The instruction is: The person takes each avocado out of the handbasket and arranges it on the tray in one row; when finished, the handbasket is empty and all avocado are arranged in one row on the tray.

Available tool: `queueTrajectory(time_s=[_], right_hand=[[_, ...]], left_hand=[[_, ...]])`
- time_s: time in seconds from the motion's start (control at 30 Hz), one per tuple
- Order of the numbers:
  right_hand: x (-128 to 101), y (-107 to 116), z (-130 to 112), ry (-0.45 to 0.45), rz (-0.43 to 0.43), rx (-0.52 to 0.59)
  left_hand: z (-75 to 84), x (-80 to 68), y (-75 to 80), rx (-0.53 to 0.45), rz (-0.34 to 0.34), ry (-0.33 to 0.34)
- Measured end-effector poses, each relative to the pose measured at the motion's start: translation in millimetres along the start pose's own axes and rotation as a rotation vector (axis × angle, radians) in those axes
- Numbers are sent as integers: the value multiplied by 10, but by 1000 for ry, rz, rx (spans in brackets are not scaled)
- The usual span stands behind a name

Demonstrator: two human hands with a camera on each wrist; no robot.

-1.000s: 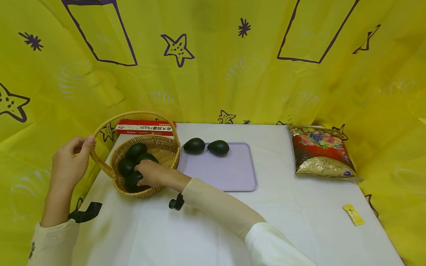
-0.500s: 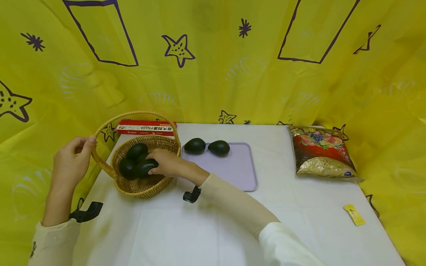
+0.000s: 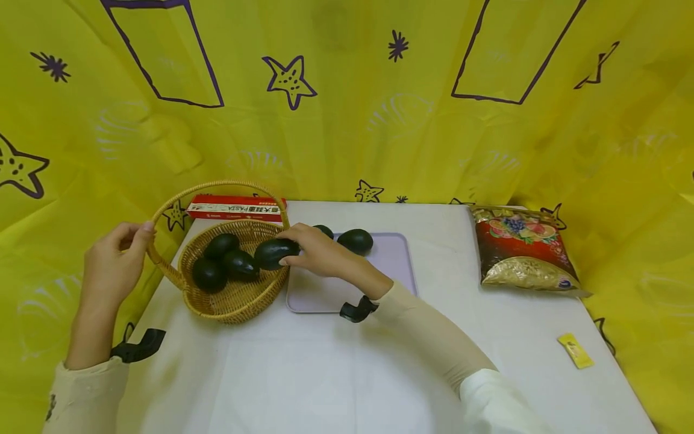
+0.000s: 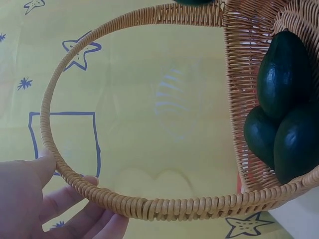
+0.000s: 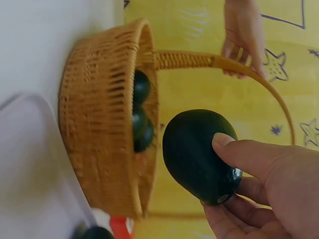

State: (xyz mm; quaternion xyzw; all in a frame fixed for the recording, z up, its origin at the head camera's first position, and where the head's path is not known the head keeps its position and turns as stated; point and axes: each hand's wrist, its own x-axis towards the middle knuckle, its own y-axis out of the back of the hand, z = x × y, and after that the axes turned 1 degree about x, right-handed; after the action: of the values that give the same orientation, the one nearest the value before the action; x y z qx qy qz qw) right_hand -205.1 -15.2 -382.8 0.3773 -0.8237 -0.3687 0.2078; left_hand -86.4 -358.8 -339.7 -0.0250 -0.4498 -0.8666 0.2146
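Observation:
Dark green avocados lie in a round wicker basket (image 3: 244,308); three show there in the head view, among them one avocado (image 3: 209,275) at the near left. My left hand (image 3: 115,259) pinches the left side of the tall basket handle (image 4: 144,206) between thumb and fingers. Another avocado (image 5: 197,154) is gripped by my right hand (image 3: 320,253), thumb on top and fingers beneath, over the right rim of the basket. On the far edge of the lilac tray (image 3: 325,301) rests an avocado (image 3: 355,242); one more (image 3: 325,231) is mostly behind my right hand.
Behind the basket lies a red and white pasta box (image 3: 233,208). A red and gold bag (image 3: 528,250) is at the right back, with a small yellow packet (image 3: 576,351) nearer the front. A yellow curtain (image 3: 347,144) surrounds the white table (image 3: 303,386).
My right hand has taken hold of an avocado in the basket, lifted it and carried it right to the rim. The left hand has stayed on the handle.

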Motion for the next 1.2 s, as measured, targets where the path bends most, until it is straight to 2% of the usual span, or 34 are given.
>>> queueTrajectory(time_s=[0.37,0.6,0.97,1.2], right_hand=[[-528,512,442,0,154,37],[-846,756,822,-95,200,68],[-1242,894,1559,-280,237,137],[-1393,888,1850,-322,236,148]], left_hand=[[-29,0,-3,-3,-10,7],[-23,-2,7,1,-9,8],[0,-10,-2,-12,-10,11],[15,-13,-5,-17,0,5]])
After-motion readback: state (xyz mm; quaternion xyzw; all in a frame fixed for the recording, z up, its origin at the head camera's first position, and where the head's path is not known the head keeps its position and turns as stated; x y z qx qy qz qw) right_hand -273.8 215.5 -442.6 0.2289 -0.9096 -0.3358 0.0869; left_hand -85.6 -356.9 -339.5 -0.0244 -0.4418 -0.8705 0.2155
